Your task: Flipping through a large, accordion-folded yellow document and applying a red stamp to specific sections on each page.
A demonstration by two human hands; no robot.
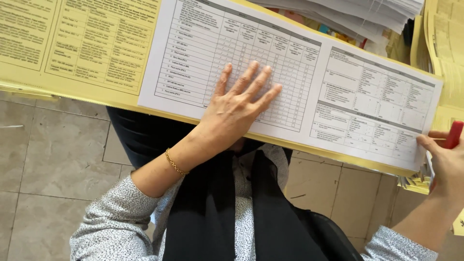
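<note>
Left hand (237,108): I see it flat, palm down, on the white form (290,72); fingers apart and straight, clamped on nothing, only pressing.
Right hand (447,164): at the form's far right corner; thumb and forefinger together on a red pen (454,134), with the fingertip touching the sheet's edge.
White form: one long printed sheet with tables, directly under the left fingers and running out past them on both sides; its right end reaches the right fingertips.
Yellow sheets (72,43): beneath the form, showing beyond the left little-finger side and along the edge nearest the wrist.
Paper stack (367,12): beyond the left fingertips, well apart from them.
More yellow sheets (447,53): beyond the right fingers, piled on edge.
Floor tiles (53,159): below both wrists.
Handling: I judge the form light, limp and slippery on the sheets under it; it creases easily. A flat palm holds it best; to lift it, pinch a free corner, such as the one by the right fingertips.
</note>
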